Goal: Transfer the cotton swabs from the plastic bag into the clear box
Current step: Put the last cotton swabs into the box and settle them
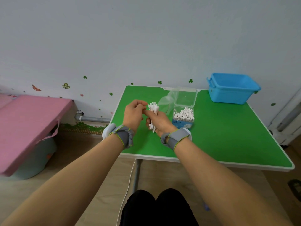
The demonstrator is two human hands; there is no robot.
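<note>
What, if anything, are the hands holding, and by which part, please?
The right hand grips a bundle of cotton swabs round the middle of the sticks. The left hand curls its fingers at the upper tips; whether it pinches cannot be told.

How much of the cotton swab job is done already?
Done: many cotton swabs already stand in the clear box, its lid open. In hand: the right hand grips another bundle while the left hand pinches at its top. Left: that bundle must go into the box. The plastic bag behind looks empty, but that is hard to tell.
</note>
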